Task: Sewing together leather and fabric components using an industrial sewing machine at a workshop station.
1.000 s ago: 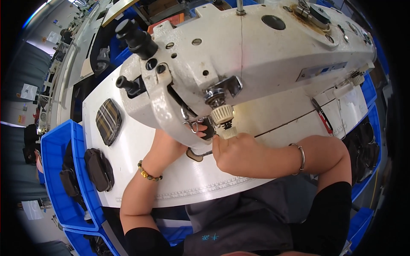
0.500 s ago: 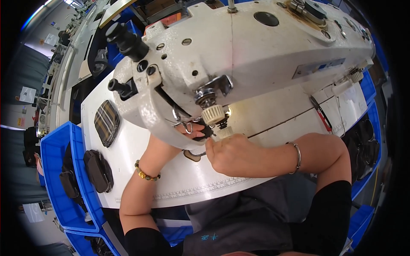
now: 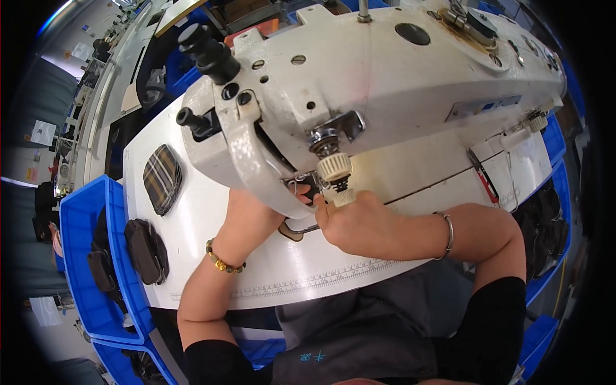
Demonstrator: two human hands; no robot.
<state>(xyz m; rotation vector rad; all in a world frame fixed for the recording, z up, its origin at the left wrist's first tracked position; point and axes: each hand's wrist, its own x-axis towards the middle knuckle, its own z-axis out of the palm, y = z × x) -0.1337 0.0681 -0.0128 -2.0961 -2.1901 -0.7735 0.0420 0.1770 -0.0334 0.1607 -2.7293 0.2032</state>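
Note:
A white industrial sewing machine (image 3: 359, 77) spans the upper view. Below its needle area sits a small dark piece (image 3: 311, 192), mostly hidden by the curved white guard. My left hand (image 3: 253, 215) reaches behind that guard, fingertips on the dark piece. Just right of it my right hand (image 3: 353, 224) is curled, index fingertip at the piece's near edge; what it grips is hidden. A plaid padded piece (image 3: 162, 179) and a dark pouch (image 3: 146, 250) lie left on the white worktable (image 3: 199, 285). A red-and-black cutter (image 3: 484, 176) lies to the right.
Blue bins (image 3: 83, 250) holding dark pieces stand along the table's left side. More dark items (image 3: 539, 231) sit in a blue bin at the right. A long bench (image 3: 115, 77) with other machines runs back at the upper left, beside dark curtains.
Both hands stay at the needle area with small finger shifts; my right fingers have edged slightly up and left. The whole view has shifted slightly.

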